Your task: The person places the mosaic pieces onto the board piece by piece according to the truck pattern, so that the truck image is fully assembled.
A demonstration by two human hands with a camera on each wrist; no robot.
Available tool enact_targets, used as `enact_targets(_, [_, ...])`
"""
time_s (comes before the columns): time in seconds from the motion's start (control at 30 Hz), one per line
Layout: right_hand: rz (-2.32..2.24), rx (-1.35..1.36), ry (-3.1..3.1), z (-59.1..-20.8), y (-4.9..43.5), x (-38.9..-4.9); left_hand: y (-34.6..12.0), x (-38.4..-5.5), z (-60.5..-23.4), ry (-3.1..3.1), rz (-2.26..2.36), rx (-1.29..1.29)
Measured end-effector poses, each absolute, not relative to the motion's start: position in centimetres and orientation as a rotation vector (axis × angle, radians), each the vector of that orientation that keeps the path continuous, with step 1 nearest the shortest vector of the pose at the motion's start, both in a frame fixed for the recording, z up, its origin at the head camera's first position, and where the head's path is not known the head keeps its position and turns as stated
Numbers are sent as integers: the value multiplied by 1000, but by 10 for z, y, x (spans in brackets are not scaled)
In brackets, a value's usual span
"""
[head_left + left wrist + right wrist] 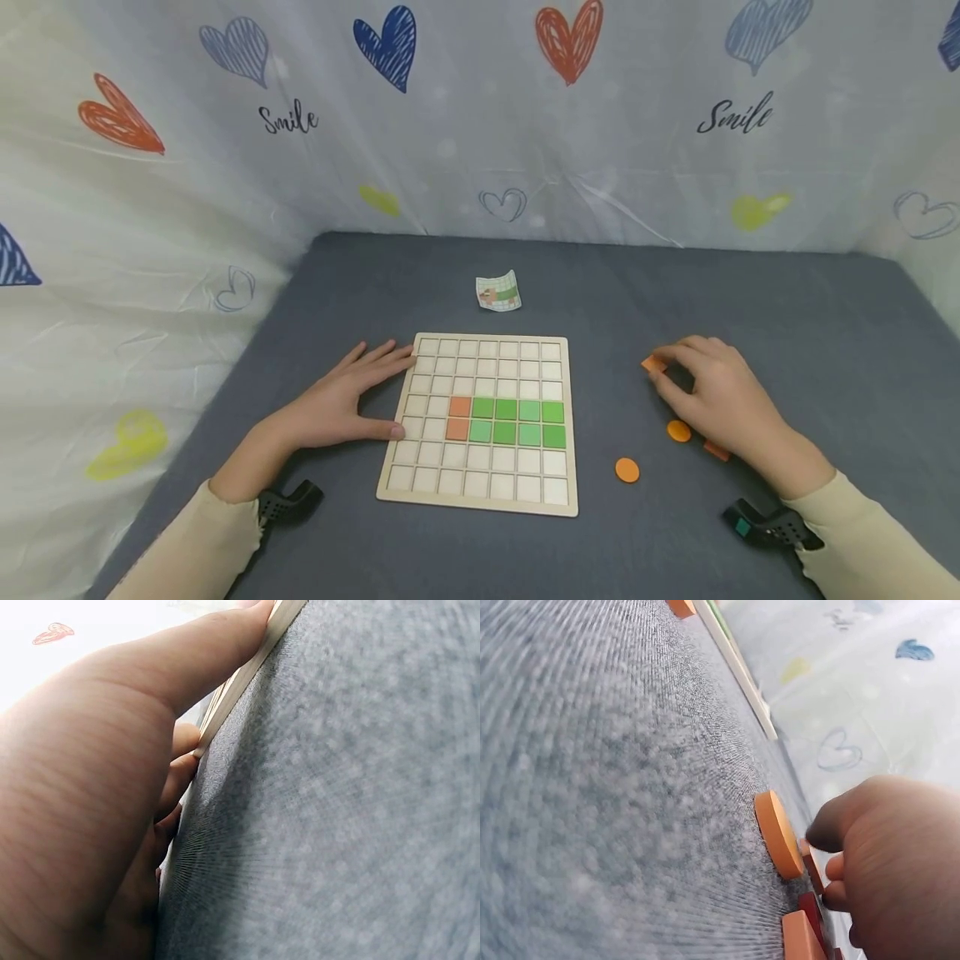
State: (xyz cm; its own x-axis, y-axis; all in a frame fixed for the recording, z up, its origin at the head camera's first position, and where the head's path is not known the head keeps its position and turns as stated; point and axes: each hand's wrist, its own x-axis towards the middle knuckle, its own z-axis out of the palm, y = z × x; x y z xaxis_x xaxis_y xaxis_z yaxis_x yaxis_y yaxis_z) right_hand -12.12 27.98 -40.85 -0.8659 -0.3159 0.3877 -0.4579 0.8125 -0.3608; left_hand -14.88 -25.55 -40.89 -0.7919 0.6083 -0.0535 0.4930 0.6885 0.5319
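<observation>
You are seeing smooth, matt wood in the gridded board (480,502), while the orange tile (652,364) and orange discs (627,470) are showing smooth, matt faces. The tablecloth (352,542) is looking like rough, matt woven cloth, the picture card (498,292) like curling paper. The heart-printed curtain (637,133) is showing a creased, faintly glossy surface, and you are wearing matt cloth sleeves (873,542).

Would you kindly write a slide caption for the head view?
Left hand touches a gridded board bearing two rows of green tiles; right hand pinches an orange piece.
</observation>
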Motion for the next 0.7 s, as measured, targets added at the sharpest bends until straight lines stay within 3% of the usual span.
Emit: enact_targets(0.7, [646,568,-2734,-412,279,-123,-254,-149,-405,2668,737,883])
